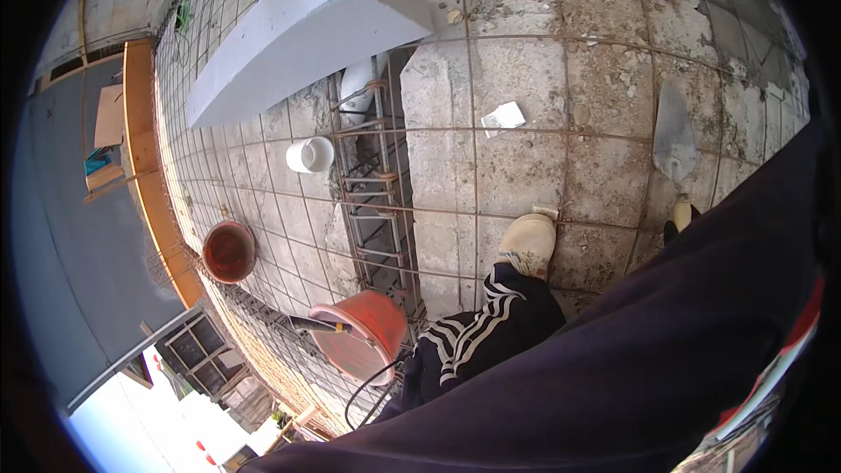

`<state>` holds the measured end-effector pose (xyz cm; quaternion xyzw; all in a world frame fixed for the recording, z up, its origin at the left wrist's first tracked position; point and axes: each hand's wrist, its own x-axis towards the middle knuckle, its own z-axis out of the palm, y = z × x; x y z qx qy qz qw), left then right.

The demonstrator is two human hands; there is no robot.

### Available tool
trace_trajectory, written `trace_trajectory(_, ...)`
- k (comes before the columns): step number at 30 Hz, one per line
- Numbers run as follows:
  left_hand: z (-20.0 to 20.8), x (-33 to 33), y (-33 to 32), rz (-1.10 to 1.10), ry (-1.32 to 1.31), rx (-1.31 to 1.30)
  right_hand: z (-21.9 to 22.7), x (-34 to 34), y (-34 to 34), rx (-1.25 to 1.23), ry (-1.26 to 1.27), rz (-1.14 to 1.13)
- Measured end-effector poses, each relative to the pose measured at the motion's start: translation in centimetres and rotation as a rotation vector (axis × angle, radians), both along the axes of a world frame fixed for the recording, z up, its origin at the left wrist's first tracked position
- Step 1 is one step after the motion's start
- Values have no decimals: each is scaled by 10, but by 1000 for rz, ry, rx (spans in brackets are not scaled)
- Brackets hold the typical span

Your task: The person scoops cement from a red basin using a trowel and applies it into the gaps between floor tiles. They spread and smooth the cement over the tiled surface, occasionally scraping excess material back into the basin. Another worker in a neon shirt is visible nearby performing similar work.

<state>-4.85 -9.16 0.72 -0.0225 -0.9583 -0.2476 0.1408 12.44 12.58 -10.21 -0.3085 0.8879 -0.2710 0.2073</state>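
Note:
Neither of my hands shows in the head view. Dark cloth of my clothing point(613, 342) crosses the lower right. A large pale grey block point(307, 35) with straight edges slants over the wire mesh at the upper left; what supports it is hidden. Toward the right, a trowel point(674, 131) with a grey, pointed blade lies on rough concrete. A small white packet point(504, 117) rests between the mesh bars. A foot in a pale, dusty shoe point(528, 243) and a striped dark trouser leg point(473, 324) stands on the concrete.
Steel mesh point(517, 38) covers the ground. A slot with a rebar cage point(377, 201) and a white pipe point(357, 88) cuts through it. A white tub point(311, 155), a reddish bucket point(229, 251) and an orange bucket point(363, 328) stand left. An orange beam point(149, 158) edges the slab.

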Motion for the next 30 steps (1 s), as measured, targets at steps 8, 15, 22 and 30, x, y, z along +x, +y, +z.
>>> trace_trajectory(8,-89,178,-143,312,-91,201,71,18,-30,86,187,-29)
trace_trajectory(15,-127,264,-132,345,-448,69,75,42,-86,526,254,7)
trace_trajectory(22,-155,228,-114,478,-494,40,53,35,-117,396,146,-65)
trace_trajectory(30,-166,215,-113,534,-513,145,45,32,-100,234,101,-77)
